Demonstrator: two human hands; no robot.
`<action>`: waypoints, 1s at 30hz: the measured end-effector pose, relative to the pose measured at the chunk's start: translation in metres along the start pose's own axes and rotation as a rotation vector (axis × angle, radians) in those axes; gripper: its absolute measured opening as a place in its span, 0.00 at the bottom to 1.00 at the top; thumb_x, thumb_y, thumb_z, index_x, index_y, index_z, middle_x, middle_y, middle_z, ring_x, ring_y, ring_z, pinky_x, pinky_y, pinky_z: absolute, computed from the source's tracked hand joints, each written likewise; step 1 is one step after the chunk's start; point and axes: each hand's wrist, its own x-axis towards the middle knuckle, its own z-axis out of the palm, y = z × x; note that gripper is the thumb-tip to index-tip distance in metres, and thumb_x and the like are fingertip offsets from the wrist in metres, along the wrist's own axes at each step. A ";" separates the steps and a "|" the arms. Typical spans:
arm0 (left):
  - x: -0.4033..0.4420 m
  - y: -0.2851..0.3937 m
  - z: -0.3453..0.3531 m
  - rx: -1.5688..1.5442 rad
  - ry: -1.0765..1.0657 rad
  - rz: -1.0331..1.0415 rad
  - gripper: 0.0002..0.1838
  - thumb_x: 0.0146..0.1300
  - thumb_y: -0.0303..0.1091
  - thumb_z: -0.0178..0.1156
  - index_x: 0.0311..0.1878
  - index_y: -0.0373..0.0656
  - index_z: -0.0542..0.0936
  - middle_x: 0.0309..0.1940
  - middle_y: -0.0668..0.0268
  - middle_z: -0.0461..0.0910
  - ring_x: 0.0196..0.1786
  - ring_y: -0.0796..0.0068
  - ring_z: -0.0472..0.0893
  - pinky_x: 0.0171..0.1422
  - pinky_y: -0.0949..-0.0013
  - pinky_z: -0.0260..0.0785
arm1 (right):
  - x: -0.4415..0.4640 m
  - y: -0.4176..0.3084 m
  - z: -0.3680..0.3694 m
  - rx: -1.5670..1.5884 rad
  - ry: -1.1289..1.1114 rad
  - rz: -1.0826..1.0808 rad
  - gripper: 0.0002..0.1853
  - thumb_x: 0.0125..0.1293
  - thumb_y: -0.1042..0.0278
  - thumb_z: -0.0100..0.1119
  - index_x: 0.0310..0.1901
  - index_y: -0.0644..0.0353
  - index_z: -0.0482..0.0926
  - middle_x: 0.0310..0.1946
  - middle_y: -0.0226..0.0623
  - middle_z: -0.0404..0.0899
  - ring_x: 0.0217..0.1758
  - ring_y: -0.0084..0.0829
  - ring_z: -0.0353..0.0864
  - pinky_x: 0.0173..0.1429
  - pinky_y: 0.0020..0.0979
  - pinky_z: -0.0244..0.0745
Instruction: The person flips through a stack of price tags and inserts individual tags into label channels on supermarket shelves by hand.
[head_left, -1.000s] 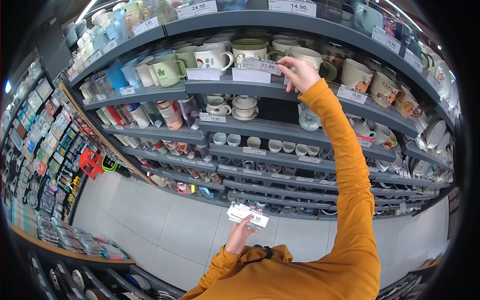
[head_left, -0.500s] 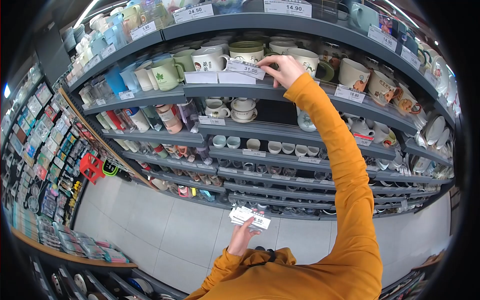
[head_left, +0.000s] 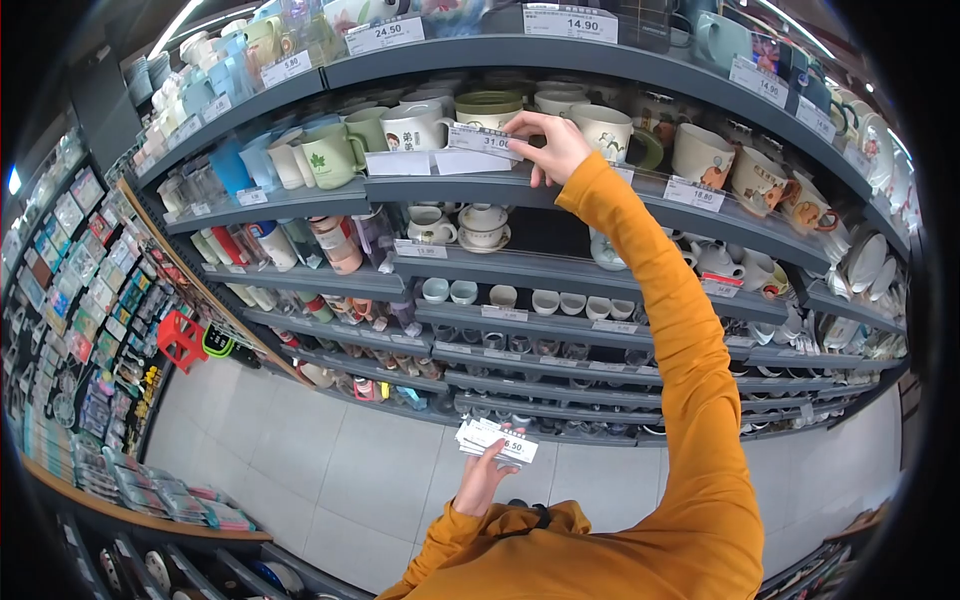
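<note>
My right hand (head_left: 550, 148) reaches up to the mug shelf, its thumb and finger pinching the right end of a price tag (head_left: 480, 140) that reads 31.00. This tag sits in front of a white mug with green inside (head_left: 489, 106), just above blank white label strips (head_left: 440, 162) on the shelf edge. A white mug with black characters (head_left: 414, 128) stands to the left, and a white patterned mug (head_left: 603, 130) stands behind my hand. Low in front of my body, my left hand (head_left: 484, 478) is closed around a fanned stack of price tags (head_left: 497, 443), the top one ending in 6.50.
Grey shelves (head_left: 560, 265) hold cups, bowls and teapots. At the left stand a red plastic stool (head_left: 181, 340) and a rack of small packaged goods (head_left: 85, 290). Tiled floor (head_left: 370, 470) lies below, and another display (head_left: 150, 500) is behind at lower left.
The 31.00 tag has gone from tilted to nearly level as my right hand moved slightly left and keeps its pinch. My left hand still holds the stack.
</note>
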 end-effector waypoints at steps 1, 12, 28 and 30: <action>0.000 0.000 0.000 -0.005 0.004 -0.003 0.19 0.70 0.34 0.52 0.63 0.44 0.68 0.58 0.63 0.77 0.51 0.76 0.78 0.44 0.72 0.71 | -0.003 -0.003 -0.002 -0.031 0.020 -0.016 0.12 0.67 0.69 0.57 0.51 0.59 0.77 0.45 0.42 0.84 0.16 0.25 0.80 0.17 0.24 0.72; 0.006 -0.001 0.011 0.034 -0.009 -0.051 0.20 0.69 0.36 0.53 0.62 0.45 0.69 0.58 0.62 0.77 0.52 0.77 0.77 0.44 0.74 0.69 | -0.006 0.003 -0.016 -0.162 0.049 -0.040 0.12 0.66 0.67 0.57 0.50 0.54 0.82 0.39 0.37 0.86 0.18 0.28 0.81 0.29 0.29 0.77; 0.010 -0.008 0.009 0.037 -0.028 -0.022 0.20 0.70 0.37 0.52 0.63 0.45 0.69 0.59 0.62 0.76 0.52 0.77 0.78 0.44 0.75 0.70 | -0.008 0.000 -0.021 -0.064 -0.107 -0.033 0.11 0.68 0.68 0.54 0.50 0.59 0.77 0.43 0.39 0.85 0.18 0.26 0.81 0.18 0.25 0.71; 0.010 -0.007 0.010 0.040 -0.022 -0.020 0.20 0.70 0.37 0.52 0.63 0.45 0.69 0.59 0.62 0.76 0.52 0.77 0.78 0.44 0.75 0.70 | -0.005 0.005 -0.020 -0.088 -0.080 -0.055 0.12 0.68 0.68 0.55 0.50 0.58 0.79 0.41 0.38 0.85 0.17 0.26 0.80 0.19 0.26 0.72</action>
